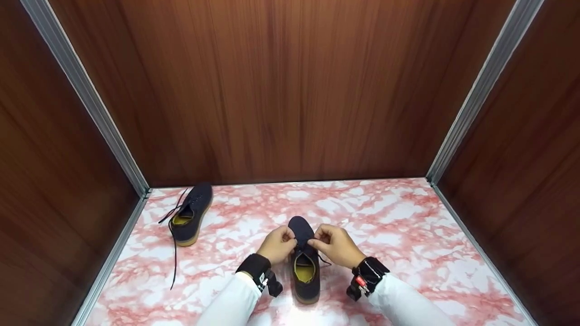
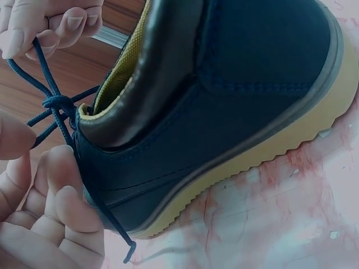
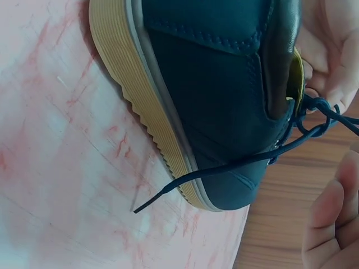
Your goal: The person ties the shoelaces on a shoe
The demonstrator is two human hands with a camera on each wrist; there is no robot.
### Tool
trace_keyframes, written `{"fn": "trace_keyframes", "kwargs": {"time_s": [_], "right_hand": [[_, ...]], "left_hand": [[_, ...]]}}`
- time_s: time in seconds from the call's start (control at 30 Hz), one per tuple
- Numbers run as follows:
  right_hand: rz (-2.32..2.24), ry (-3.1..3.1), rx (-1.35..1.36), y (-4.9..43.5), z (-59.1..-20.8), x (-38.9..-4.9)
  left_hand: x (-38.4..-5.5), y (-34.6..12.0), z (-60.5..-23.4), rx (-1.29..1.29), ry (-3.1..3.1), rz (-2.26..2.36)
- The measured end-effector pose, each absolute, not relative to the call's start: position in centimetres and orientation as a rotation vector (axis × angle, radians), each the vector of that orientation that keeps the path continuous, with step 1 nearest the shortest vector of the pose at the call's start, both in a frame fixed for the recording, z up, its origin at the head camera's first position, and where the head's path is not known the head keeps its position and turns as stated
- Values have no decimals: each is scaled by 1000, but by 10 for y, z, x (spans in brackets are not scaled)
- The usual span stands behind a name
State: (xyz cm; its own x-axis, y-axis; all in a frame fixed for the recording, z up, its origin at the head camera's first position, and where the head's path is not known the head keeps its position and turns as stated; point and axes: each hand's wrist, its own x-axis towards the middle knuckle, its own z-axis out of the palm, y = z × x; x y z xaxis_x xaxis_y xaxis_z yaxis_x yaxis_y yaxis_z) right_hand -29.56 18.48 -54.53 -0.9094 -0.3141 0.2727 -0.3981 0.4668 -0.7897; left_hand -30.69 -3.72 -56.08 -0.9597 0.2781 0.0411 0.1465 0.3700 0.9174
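Observation:
A dark navy shoe (image 1: 308,290) with yellow lining and a tan sole stands on the marbled surface, toe pointing away. Its blue shoelace (image 2: 56,103) is crossed in a knot at the top of the tongue, with loops drawn out to both sides. On one side my left hand (image 1: 277,244) pinches a loop between thumb and finger. Across the shoe, my right hand (image 1: 337,246) pinches the opposite loop. One loose lace end (image 3: 224,167) hangs down the shoe's side, its tip close to the sole.
A second navy shoe (image 1: 192,217) lies back left, its long laces (image 1: 175,262) untied and trailing on the pink-and-white marbled surface (image 1: 385,213). Brown wood-look panels (image 1: 281,90) with metal edge strips (image 1: 480,81) enclose the back and both sides.

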Motion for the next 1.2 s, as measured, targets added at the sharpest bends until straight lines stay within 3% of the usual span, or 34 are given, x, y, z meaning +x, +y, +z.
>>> {"fn": "trace_keyframes", "kwargs": {"time_s": [0.6,1.2], "right_hand": [[1573,-2588,408,193,-558,-299],[988,-2803,556,202,-552,-299]], "left_hand": [[-307,-52,-563,304,2480,1731],[-314,-56,-546,526,2583,1512]]}}
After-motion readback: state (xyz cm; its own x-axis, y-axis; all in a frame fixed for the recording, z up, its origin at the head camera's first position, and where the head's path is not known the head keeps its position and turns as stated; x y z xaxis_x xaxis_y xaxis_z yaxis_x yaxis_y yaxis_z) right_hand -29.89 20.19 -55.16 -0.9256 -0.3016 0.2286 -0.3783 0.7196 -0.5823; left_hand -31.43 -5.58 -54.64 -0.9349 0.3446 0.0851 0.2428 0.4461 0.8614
